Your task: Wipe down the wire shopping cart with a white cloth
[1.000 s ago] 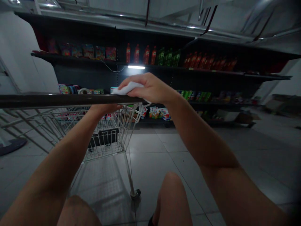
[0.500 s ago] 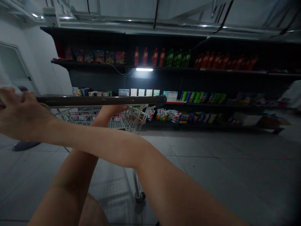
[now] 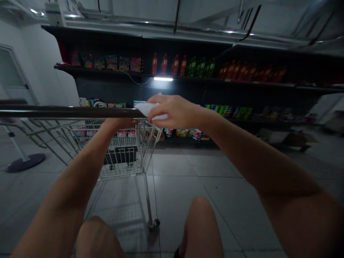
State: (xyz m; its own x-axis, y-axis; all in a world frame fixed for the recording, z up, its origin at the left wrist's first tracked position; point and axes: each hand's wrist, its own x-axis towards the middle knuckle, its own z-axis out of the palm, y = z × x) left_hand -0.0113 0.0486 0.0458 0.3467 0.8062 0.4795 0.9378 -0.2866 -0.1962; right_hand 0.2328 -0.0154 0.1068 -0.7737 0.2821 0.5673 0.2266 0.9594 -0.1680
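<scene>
Grip: the right hand (image 3: pixel 173 111) holds a cloth (image 3: pixel 145 108), fingers bent over it. The left hand (image 3: pixel 119 123) is just under the handle (image 3: pixel 67 112), partly covered by it; whether it grips anything cannot be told.

Surroundings: a dark shelf (image 3: pixel 107 85) spans the background. Its upper tier carries red bottles (image 3: pixel 164 65) and, to their right, green bottles (image 3: pixel 201 67); a lit lamp (image 3: pixel 163 79) sits below that tier.

In front stands a wire cart (image 3: pixel 148 195), a black box (image 3: pixel 122 156) visible through its bars. The handle runs across the near side from the left edge of view. The cloth, white and bunched, is against the handle at its right-hand portion.
</scene>
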